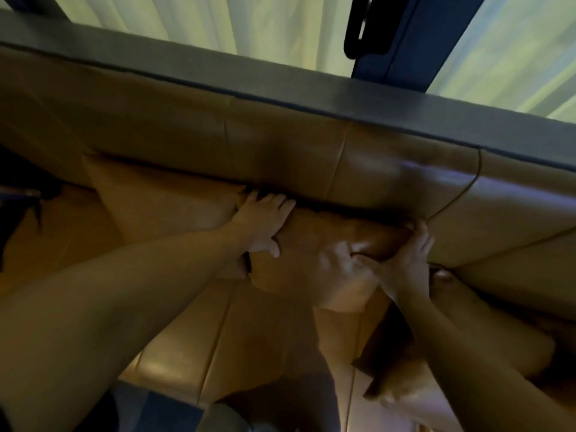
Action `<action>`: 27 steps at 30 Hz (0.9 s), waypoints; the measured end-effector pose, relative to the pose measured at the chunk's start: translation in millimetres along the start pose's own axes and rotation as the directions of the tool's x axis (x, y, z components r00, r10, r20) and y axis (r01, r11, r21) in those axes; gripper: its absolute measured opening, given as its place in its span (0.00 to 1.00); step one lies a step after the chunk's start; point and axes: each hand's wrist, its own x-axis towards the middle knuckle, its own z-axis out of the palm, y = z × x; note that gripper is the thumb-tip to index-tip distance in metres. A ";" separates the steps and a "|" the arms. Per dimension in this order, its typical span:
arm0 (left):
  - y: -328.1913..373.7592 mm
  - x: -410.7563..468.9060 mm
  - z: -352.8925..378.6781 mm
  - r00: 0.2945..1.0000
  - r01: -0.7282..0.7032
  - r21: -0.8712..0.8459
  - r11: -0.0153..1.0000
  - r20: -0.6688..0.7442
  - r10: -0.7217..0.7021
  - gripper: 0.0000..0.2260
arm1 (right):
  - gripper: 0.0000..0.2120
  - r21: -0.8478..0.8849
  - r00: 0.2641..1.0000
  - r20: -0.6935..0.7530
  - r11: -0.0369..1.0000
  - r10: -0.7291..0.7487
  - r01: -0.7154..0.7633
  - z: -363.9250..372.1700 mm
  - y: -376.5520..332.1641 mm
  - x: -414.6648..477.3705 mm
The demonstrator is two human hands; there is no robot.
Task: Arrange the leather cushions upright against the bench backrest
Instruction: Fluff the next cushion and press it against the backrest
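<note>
We hold one tan leather cushion (314, 260) between both hands. Our left hand (261, 222) clasps its left edge: the fingers spread over the top rim where it meets the backrest (280, 145), the thumb pressing on the front face. Our right hand (405, 260) grips the right upper corner, fingers curled over the edge and thumb dug into the leather, which dimples and creases under it. Both forearms reach forward and converge on the cushion, the left from lower left, the right from lower right.

The cushion is smooth, glossy and soft. Its top edge touches the lower part of the backrest, its face tilts toward us, and its lower edge rests on the seat (218, 338). Its long axis runs from hand to hand, parallel to the backrest.

Left of our left hand, a second cushion (162, 201) of the same leather leans against the backrest. Below our right forearm, a third cushion (405, 369) lies on the seat. Above the backrest runs a dark ledge (311, 92), with pale curtains (280, 26) beyond it.
</note>
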 end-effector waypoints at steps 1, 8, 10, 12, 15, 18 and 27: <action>1.4 1.1 -5.0 1.000 -0.018 -0.027 0.999 -0.008 0.018 0.49 | 0.53 0.020 0.998 0.053 1.000 0.019 -0.020 -4.9 0.8 2.4; 9.9 9.5 -17.8 0.996 -0.010 -0.070 0.997 -0.094 0.004 0.35 | 0.41 -0.298 0.990 -0.117 0.948 0.081 -0.112 -4.0 17.9 -5.4; 36.1 5.5 -7.2 0.944 -0.117 -0.206 0.971 -0.326 0.045 0.36 | 0.40 -0.360 0.977 -0.155 0.930 -0.145 0.080 13.1 -4.3 -12.0; 75.8 -3.0 13.6 0.838 -0.347 -0.276 0.896 -0.521 0.164 0.36 | 0.37 -0.397 0.905 -0.026 0.835 -0.425 0.381 39.2 -30.6 -20.6; 102.9 -5.1 53.7 0.825 -0.286 -0.333 0.898 -0.562 0.054 0.33 | 0.36 -0.477 0.845 0.106 0.718 -0.525 0.506 78.0 -36.1 -20.0; 79.8 9.8 80.3 0.830 -0.240 -0.153 0.959 -0.544 0.121 0.34 | 0.35 -0.530 0.771 0.224 0.590 -0.596 0.610 81.0 -6.3 6.7; 47.2 9.7 75.0 0.706 0.193 -0.475 0.859 -0.541 -0.458 0.38 | 0.45 -0.485 0.970 -0.242 0.866 0.005 -0.125 9.5 70.2 -13.2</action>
